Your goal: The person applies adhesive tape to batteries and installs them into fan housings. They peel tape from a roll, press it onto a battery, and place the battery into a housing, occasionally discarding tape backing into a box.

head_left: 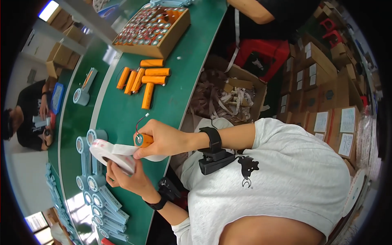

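Note:
My left hand (128, 175) is closed around a roll of white tape (100, 151), its fingers on the roll's lower edge and near its core. A strip of the tape (124, 150) runs from the roll to my right hand (163, 138). That hand is closed on an orange cylindrical battery (143, 140), its silver end facing out and a thin red and black lead rising from it. My right thumb and fingertips also press on the tape strip, and a loose tail of it hangs below that hand. Light-blue handheld fan bodies (96, 183) lie just left of the roll.
Several loose orange batteries (148, 96) lie farther up the green table (171, 87), before a cardboard box (163, 48) of batteries. More fan parts line the table's left side. A scrap-filled carton (253, 77) stands off its right edge. A co-worker (30, 112) sits across.

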`<move>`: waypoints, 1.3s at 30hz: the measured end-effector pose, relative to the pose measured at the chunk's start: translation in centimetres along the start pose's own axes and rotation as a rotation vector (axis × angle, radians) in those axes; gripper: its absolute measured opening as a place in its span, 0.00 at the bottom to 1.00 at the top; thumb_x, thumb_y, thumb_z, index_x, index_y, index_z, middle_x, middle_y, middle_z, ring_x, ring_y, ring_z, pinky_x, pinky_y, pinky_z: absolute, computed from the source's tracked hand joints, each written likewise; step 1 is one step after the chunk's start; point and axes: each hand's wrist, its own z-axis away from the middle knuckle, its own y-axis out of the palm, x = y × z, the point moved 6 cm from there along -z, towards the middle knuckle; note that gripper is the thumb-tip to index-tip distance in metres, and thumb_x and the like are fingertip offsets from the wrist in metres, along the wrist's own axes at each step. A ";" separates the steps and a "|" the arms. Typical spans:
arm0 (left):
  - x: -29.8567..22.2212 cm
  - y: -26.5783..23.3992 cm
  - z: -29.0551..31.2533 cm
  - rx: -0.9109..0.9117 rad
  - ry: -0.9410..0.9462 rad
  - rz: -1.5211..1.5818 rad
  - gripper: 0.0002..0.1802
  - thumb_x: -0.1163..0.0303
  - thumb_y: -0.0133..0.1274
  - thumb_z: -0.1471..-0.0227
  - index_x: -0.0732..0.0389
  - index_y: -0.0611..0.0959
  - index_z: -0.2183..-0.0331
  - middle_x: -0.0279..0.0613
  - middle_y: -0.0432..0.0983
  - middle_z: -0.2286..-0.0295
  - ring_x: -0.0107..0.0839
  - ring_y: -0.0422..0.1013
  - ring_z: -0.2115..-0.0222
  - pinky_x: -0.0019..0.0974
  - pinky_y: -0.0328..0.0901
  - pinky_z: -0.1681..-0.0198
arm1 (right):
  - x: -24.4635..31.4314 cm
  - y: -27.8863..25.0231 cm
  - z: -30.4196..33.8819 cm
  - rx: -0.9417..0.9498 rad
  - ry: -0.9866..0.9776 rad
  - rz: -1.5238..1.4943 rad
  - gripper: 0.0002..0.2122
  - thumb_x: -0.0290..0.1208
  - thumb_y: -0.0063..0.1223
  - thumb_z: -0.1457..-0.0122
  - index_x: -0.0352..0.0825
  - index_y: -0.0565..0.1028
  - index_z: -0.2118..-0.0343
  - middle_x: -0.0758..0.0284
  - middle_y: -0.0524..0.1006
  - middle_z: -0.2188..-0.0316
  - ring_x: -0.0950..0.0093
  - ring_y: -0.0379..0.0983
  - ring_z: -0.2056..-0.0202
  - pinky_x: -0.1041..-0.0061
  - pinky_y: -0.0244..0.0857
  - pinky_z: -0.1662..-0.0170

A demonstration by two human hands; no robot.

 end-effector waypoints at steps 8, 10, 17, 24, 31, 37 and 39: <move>1.0 2.4 -2.0 0.124 -0.081 0.223 0.36 0.71 0.60 0.62 0.69 0.62 0.52 0.48 0.68 0.60 0.41 0.62 0.56 0.48 0.43 0.47 | 1.7 -5.3 2.5 0.152 -0.066 0.440 0.09 0.29 0.55 0.52 0.30 0.71 0.72 0.63 0.67 0.85 0.79 0.68 0.80 0.76 0.59 0.75; 0.0 2.4 -1.6 0.162 0.031 0.079 0.36 0.70 0.59 0.61 0.69 0.61 0.51 0.47 0.68 0.60 0.40 0.62 0.56 0.49 0.42 0.47 | 3.3 -7.1 1.4 0.087 0.066 0.306 0.09 0.29 0.54 0.52 0.29 0.71 0.72 0.61 0.69 0.83 0.77 0.69 0.79 0.75 0.59 0.75; -2.1 2.2 -1.5 0.071 0.054 0.056 0.34 0.63 0.58 0.58 0.68 0.63 0.53 0.47 0.67 0.60 0.39 0.62 0.55 0.49 0.38 0.46 | 4.5 -3.4 -3.3 -0.046 -0.142 0.132 0.10 0.27 0.52 0.49 0.24 0.69 0.70 0.65 0.70 0.81 0.81 0.66 0.77 0.79 0.62 0.71; -2.7 2.6 -2.2 0.136 -0.006 0.181 0.33 0.59 0.56 0.56 0.70 0.66 0.54 0.48 0.67 0.59 0.39 0.62 0.56 0.47 0.39 0.47 | 2.3 -1.3 -4.4 -0.318 -0.207 -0.204 0.08 0.25 0.53 0.51 0.24 0.69 0.72 0.64 0.70 0.81 0.81 0.66 0.77 0.78 0.61 0.72; -2.9 3.6 -1.7 0.182 -0.149 0.244 0.33 0.58 0.56 0.56 0.73 0.67 0.56 0.49 0.69 0.61 0.37 0.63 0.60 0.44 0.42 0.51 | 1.5 -1.8 -4.7 -0.369 -0.197 -0.535 0.07 0.21 0.50 0.47 0.24 0.70 0.66 0.66 0.74 0.70 0.85 0.68 0.67 0.84 0.63 0.65; -5.3 3.7 -1.4 0.148 -0.119 0.049 0.29 0.59 0.56 0.57 0.71 0.69 0.59 0.46 0.70 0.69 0.37 0.63 0.65 0.40 0.45 0.57 | 1.2 -3.4 -4.7 -0.464 -0.125 -0.614 0.09 0.21 0.50 0.48 0.25 0.70 0.64 0.65 0.74 0.66 0.85 0.70 0.65 0.85 0.64 0.63; -5.1 3.4 -1.5 0.178 -0.108 0.030 0.28 0.60 0.56 0.57 0.71 0.70 0.60 0.47 0.69 0.70 0.37 0.63 0.66 0.40 0.45 0.57 | 0.2 -3.2 -5.3 -0.459 -0.067 -0.660 0.08 0.20 0.50 0.48 0.26 0.70 0.64 0.65 0.75 0.66 0.83 0.70 0.65 0.85 0.64 0.63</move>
